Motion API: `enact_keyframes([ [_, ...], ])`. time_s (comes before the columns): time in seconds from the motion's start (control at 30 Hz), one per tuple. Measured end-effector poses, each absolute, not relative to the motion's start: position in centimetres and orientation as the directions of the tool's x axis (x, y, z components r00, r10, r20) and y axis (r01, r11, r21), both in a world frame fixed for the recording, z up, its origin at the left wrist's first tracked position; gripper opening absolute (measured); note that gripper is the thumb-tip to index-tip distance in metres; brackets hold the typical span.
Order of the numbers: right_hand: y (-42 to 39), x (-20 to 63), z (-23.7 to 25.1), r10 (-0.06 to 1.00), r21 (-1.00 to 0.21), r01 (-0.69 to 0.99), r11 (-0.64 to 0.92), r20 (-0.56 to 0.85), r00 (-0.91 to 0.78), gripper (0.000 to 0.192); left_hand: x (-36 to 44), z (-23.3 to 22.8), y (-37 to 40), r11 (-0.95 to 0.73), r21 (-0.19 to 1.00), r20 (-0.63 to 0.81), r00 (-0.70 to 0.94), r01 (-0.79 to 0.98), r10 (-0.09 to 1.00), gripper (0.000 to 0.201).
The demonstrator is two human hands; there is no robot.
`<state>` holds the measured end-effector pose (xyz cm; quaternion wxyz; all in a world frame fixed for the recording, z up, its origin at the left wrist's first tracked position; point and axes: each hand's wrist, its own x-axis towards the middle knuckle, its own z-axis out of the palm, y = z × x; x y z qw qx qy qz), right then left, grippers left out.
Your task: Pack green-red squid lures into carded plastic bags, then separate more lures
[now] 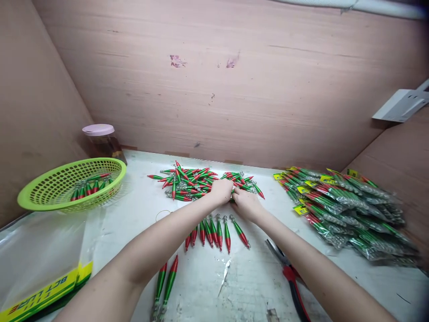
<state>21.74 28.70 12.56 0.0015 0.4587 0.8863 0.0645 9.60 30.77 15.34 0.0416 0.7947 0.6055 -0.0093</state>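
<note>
My left hand (221, 190) and my right hand (246, 205) meet at the near edge of a loose pile of red-and-green fishing lures (191, 181) on the white table (248, 281). Both hands have fingers curled into the pile; what each one grips is hidden. Just below my hands, a fanned row of several lures (217, 231) lies side by side. Two more lures (166, 282) lie beside my left forearm.
A green plastic basket (50, 188) with a few lures sits at the left, a pink-lidded jar (102, 138) behind it. Bagged lures (348, 208) are heaped at the right. Red-handled pliers (291, 279) lie under my right forearm. Empty clear bags with yellow headers (43, 290) lie at front left.
</note>
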Motion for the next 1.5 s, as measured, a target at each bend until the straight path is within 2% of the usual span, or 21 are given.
enact_keyframes([
  [0.17,29.0,21.7,12.2,0.837,0.119,0.836,0.536,0.059,-0.544,0.019,10.4,15.5,31.5,-0.248,0.059,-0.092,0.253,0.967,0.963,0.022],
  [0.33,28.8,23.2,13.3,0.838,0.112,0.836,0.537,0.040,-0.544,0.017,9.7,16.3,30.8,-0.280,0.116,-0.003,0.282,0.953,0.959,0.018],
  [0.5,28.0,23.6,13.8,0.827,0.080,0.824,0.560,-0.004,-0.562,0.015,8.6,16.7,29.8,-0.265,0.273,0.123,0.239,0.925,0.963,0.014],
  [0.63,27.3,22.1,12.8,0.836,0.064,0.834,0.548,-0.006,-0.549,0.017,7.0,17.4,28.2,-0.281,0.478,0.240,0.184,0.832,0.953,0.013],
  [0.77,27.1,20.5,12.2,0.871,0.032,0.871,0.491,0.020,-0.492,0.018,4.7,18.1,23.7,-0.352,0.683,0.306,0.188,0.640,0.933,0.015],
  [0.87,27.2,20.0,12.3,0.883,-0.007,0.883,0.469,0.038,-0.469,0.015,3.3,17.9,19.0,-0.347,0.815,0.294,0.184,0.465,0.938,0.019],
  [0.9,27.3,20.1,12.5,0.884,-0.022,0.885,0.465,0.048,-0.464,0.013,2.9,17.7,17.4,-0.302,0.899,0.261,0.166,0.318,0.951,0.024],
  [0.97,27.3,20.8,13.0,0.888,-0.055,0.888,0.457,0.082,-0.452,0.010,2.3,17.1,14.6,-0.146,0.987,0.135,0.145,0.062,0.980,0.034],
  [1.07,27.1,23.0,14.1,0.899,-0.126,0.893,0.432,0.148,-0.413,0.008,1.7,15.8,11.4,0.079,0.982,-0.052,0.151,-0.174,0.987,0.041],
  [1.23,23.7,26.3,15.6,0.928,-0.318,0.873,0.369,0.180,-0.326,0.007,1.1,13.9,8.1,0.205,0.915,-0.162,0.147,-0.349,0.976,0.044],
  [1.3,20.6,26.3,15.8,0.931,-0.532,0.767,0.358,0.138,-0.339,0.013,1.2,13.6,7.4,0.261,0.886,-0.211,0.168,-0.383,0.963,0.044],
  [1.33,18.8,25.9,15.7,0.925,-0.742,0.592,0.316,0.101,-0.367,0.017,1.3,13.5,7.2,0.290,0.877,-0.237,0.182,-0.382,0.954,0.045],
  [1.37,17.0,25.5,15.5,0.910,-0.896,0.386,0.220,0.046,-0.412,0.021,1.3,13.4,7.0,0.318,0.872,-0.261,0.198,-0.372,0.945,0.045],
  [1.4,15.3,24.9,15.1,0.888,-0.972,0.211,0.104,-0.005,-0.460,0.024,1.4,13.4,6.9,0.343,0.867,-0.280,0.215,-0.361,0.936,0.046],
  [1.43,13.8,24.2,14.7,0.858,-0.996,0.092,-0.017,-0.062,-0.510,0.026,1.5,13.3,6.9,0.360,0.864,-0.294,0.229,-0.351,0.928,0.047],
  [1.5,11.6,23.0,13.5,0.791,-0.977,-0.027,-0.213,-0.157,-0.591,0.026,1.4,13.2,6.9,0.381,0.862,-0.311,0.245,-0.335,0.918,0.048],
])
